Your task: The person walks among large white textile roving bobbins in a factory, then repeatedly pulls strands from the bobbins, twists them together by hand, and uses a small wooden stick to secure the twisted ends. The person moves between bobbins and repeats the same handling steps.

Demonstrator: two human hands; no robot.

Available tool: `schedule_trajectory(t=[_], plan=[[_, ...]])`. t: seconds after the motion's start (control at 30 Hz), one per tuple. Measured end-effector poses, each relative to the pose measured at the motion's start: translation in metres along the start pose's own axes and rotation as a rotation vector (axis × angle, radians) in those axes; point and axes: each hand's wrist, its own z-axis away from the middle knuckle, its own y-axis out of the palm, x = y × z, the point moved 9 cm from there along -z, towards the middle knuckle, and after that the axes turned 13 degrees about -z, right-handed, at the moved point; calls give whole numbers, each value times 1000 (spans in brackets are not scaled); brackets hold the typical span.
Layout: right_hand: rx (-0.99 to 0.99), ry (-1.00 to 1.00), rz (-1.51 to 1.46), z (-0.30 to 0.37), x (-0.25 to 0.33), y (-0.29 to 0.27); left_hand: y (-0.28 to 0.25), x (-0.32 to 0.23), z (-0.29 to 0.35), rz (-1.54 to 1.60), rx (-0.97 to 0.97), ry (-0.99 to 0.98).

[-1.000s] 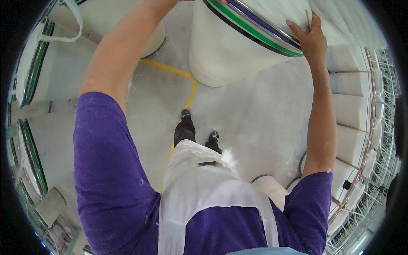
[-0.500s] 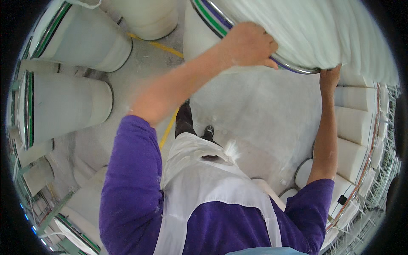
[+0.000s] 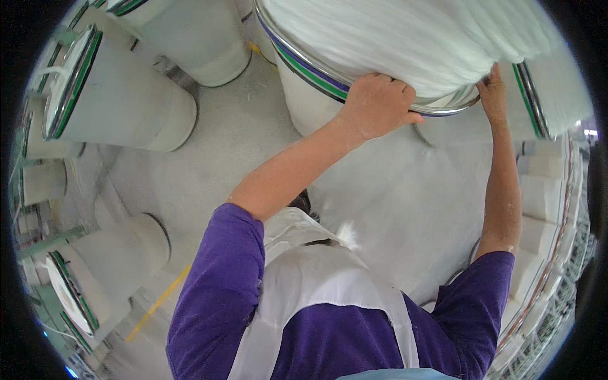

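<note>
A large white sliver can point(image 3: 303, 95) stands ahead of me, with green and purple bands below a shiny metal rim point(image 3: 443, 111). Thick coils of white fibre sliver point(image 3: 392, 41) fill it and rise above the rim. My left hand point(image 3: 380, 104) grips the near part of that rim, fingers curled over its inner side and thumb outside. Farther right, my right hand point(image 3: 493, 98) holds the same rim beside the sliver. Its fingertips are partly hidden there.
More white cans stand on the left, among them a near one point(image 3: 120, 95) and a lower one point(image 3: 107, 266). Another banded can point(image 3: 531, 101) is just beyond my right hand. A row of white cans point(image 3: 538, 234) lines the right. A yellow line point(image 3: 158, 303) crosses the grey floor.
I have moved forward over the floor with both hands still on the rim. The cans and yellow line on the left have shifted in view, and a banded can now shows at the right.
</note>
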Motion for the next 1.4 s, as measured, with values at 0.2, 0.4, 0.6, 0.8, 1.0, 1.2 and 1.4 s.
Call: schedule_trajectory(t=[0.2, 0.4, 0.6, 0.8, 1.0, 1.2, 1.4], plan=[[98, -83, 52, -77, 42, 58, 11, 30, -38, -32, -115, 37], [153, -98, -15, -90, 68, 94, -19, 67, -3, -97, 25, -78], [188, -344, -233, -83, 126, 122, -39, 73, 15, -137, 22, -234], [260, -371, -403, -106, 126, 153, -49, 62, 25, -196, 43, -356], [298, -458, -350, -111, 137, 152, -39, 42, 21, -241, 52, -299], [300, -339, -251, -97, 169, 119, -87, 46, 22, -222, -3, -209], [251, -280, -281, -32, 224, 100, -153, 88, 91, -128, -50, -116]])
